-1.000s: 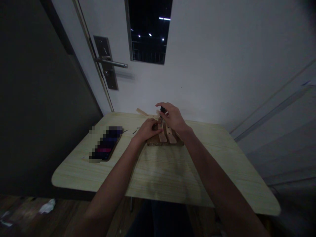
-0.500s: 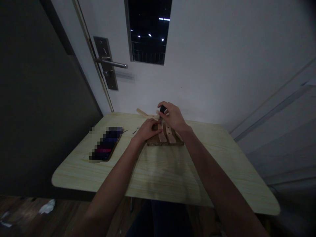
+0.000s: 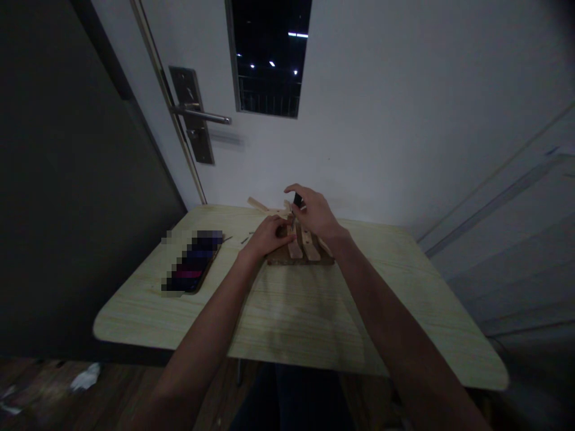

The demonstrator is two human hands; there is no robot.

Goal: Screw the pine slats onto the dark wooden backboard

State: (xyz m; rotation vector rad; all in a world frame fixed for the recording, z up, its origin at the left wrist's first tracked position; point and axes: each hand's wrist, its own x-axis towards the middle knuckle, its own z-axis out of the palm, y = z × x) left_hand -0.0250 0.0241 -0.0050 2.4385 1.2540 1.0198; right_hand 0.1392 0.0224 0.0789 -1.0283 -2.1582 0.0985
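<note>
A dark wooden board (image 3: 281, 258) lies at the far side of the pale table (image 3: 296, 311), with two light wooden strips (image 3: 302, 245) on top of it. My left hand (image 3: 268, 234) rests on the board's left end, its fingers curled down onto a strip. My right hand (image 3: 313, 214) hovers just above the strips' far ends, closed around a small dark tool (image 3: 297, 200) whose tip points down at the wood.
A phone (image 3: 193, 262) lies on the left part of the table. Loose wooden sticks (image 3: 263, 206) and small slivers sit behind the board. A white door with a metal handle (image 3: 202, 115) and a dark window stands right behind the table. Paper scraps lie on the floor at left.
My right hand with the tool has shifted very slightly up and down over the strips. The left hand and the board have stayed put.
</note>
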